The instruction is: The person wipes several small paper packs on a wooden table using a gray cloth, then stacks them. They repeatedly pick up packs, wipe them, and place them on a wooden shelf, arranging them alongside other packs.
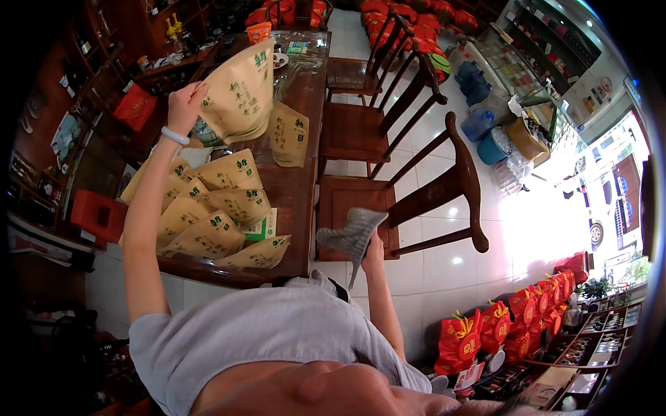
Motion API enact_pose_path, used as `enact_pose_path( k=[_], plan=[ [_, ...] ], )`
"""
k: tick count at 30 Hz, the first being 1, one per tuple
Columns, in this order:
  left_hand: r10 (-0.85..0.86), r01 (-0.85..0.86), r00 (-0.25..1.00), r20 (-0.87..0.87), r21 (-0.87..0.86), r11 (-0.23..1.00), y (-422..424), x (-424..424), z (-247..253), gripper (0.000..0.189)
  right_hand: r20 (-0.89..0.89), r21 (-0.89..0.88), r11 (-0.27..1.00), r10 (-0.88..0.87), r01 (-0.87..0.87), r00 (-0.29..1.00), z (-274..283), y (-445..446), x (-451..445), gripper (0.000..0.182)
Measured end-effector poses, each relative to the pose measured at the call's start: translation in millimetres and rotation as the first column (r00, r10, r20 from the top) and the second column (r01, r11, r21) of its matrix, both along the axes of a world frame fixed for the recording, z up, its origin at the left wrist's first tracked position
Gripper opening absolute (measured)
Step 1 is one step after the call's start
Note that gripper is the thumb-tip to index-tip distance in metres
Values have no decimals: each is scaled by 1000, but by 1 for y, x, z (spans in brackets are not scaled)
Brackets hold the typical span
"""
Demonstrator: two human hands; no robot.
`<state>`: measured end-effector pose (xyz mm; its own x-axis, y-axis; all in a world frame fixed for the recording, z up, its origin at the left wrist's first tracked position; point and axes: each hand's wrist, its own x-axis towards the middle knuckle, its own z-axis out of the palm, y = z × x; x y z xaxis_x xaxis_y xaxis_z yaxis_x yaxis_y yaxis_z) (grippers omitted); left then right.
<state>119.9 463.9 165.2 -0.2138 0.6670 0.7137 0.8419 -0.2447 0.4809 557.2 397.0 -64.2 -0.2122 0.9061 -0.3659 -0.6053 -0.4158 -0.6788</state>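
My left hand [186,109], with a pale bangle at its wrist, grips the edge of a printed kraft paper pouch [242,93] and holds it up over the dark wooden table [296,208]. On the right, beside the nearest chair, my right hand [373,255] holds a grey cloth [354,231] that hangs in folds. Several like kraft pouches [226,174] lie overlapping at the table's near left part, partly over a green and white card [268,226]. Another pouch [291,138] stands apart near the table's right edge.
Wooden chairs [437,187] line the table's right side. A red plastic stool [99,216] is at the left. Farther back on the table are a small plate [280,60] and an orange pouch [259,32]. Red wrapped bundles [460,343] stand at lower right, and blue water jugs [477,125] stand near a glass counter.
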Motion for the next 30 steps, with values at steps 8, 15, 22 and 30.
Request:
enact_pose_path(
  k=[8, 15, 22, 30],
  plan=[
    [-298, 375, 888, 351, -177, 910, -26, 117, 4, 20, 433, 846, 507, -469, -167, 769, 118, 26, -81, 31],
    [-414, 661, 720, 557, -371, 652, -44, 205, -28, 14, 270, 961, 226, -890, -158, 368, 157, 55, -90, 51],
    [-501, 750, 640, 582, -334, 570, -44, 235, -29, 17, 573, 694, 720, -538, -17, 618, 5, 96, -41, 33],
    [-375, 759, 568, 733, -291, 583, -46, 221, -38, 18, -49, 44, 985, -168, 170, 985, -38, 33, -44, 33]
  ],
)
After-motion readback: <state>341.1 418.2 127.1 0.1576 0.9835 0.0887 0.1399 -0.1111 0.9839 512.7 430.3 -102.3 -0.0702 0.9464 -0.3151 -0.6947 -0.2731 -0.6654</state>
